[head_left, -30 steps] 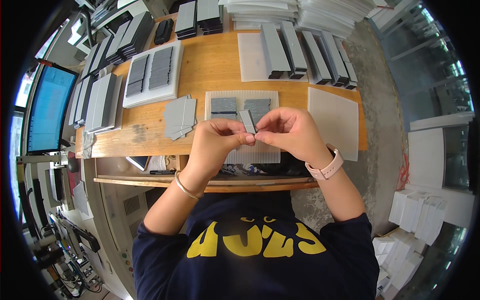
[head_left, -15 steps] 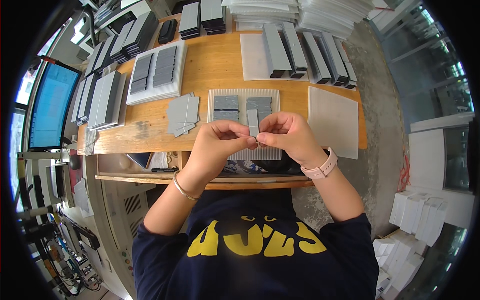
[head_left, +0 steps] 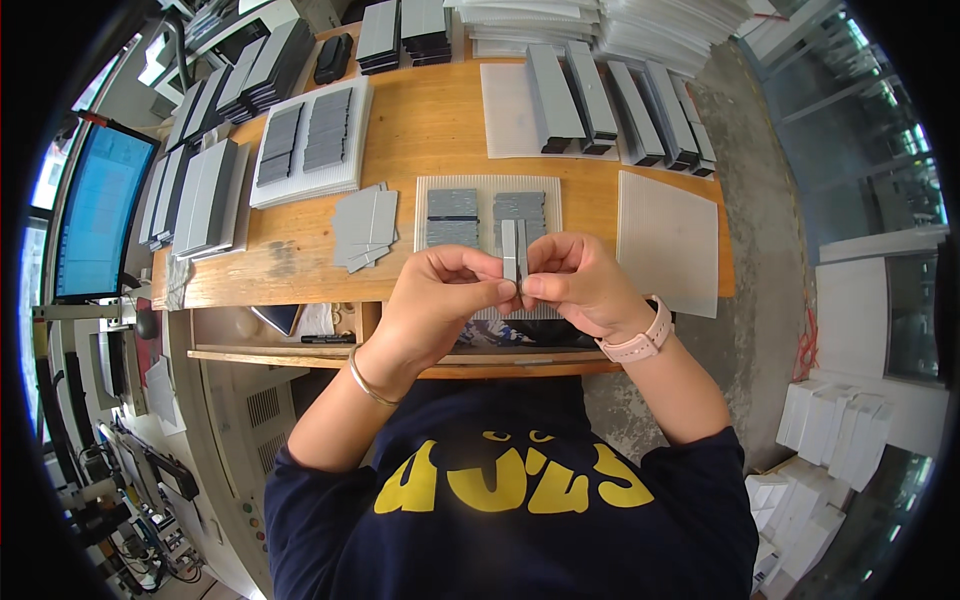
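Note:
A narrow grey strip (head_left: 511,247) stands upright between my two hands over the front of the table. Its lower end is pinched by my left hand (head_left: 432,300), closed at thumb and fingertips. My right hand (head_left: 592,292), likewise closed in a pinch, grips a thin darker grey piece (head_left: 522,248) right beside that strip. I cannot tell whether the two pieces are joined low down, where fingertips cover them. Just beyond lies a white corrugated sheet (head_left: 485,184) carrying two columns of grey strips, the left column (head_left: 452,208) and the right column (head_left: 518,205), partly hidden by my hands.
Loose grey cards (head_left: 366,225) lie left of the sheet. A white board stack (head_left: 262,193) bears more strips. Long grey bars (head_left: 556,100) stand at the far right, near a bare translucent sheet (head_left: 668,245). An open drawer (head_left: 280,352) sits below the table edge.
The grey strip has turned more upright, and a second thin piece now shows beside it at my right fingers. My right hand has shifted slightly to the right.

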{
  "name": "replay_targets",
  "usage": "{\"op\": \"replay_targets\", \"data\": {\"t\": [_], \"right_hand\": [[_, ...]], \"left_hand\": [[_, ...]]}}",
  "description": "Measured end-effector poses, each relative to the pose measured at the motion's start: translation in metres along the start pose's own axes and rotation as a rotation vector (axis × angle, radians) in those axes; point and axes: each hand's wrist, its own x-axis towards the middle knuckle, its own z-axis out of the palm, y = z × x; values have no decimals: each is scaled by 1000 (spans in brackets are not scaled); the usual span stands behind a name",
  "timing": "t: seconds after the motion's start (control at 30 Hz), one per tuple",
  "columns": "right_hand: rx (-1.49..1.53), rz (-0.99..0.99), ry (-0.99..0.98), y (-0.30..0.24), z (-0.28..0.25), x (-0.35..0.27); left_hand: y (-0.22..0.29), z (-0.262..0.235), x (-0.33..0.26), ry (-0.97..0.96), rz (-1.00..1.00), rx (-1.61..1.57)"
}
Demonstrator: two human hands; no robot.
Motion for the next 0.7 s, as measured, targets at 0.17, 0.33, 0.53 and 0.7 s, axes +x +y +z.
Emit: {"op": "replay_targets", "data": {"t": [0.17,0.33,0.53,0.7], "right_hand": [[-586,-108,216,-15,-5,3],[-1441,-325,274,-15,-10,9],[-1574,-325,233,-4,-14,14],[-1550,-370,246,-2,-17,17]], "left_hand": [[-3,-7,5,116,90,-81],[-3,-10,14,204,120,-169],[-8,-17,22,208,3,-98],[-8,-15,28,248,22,-88]]}}
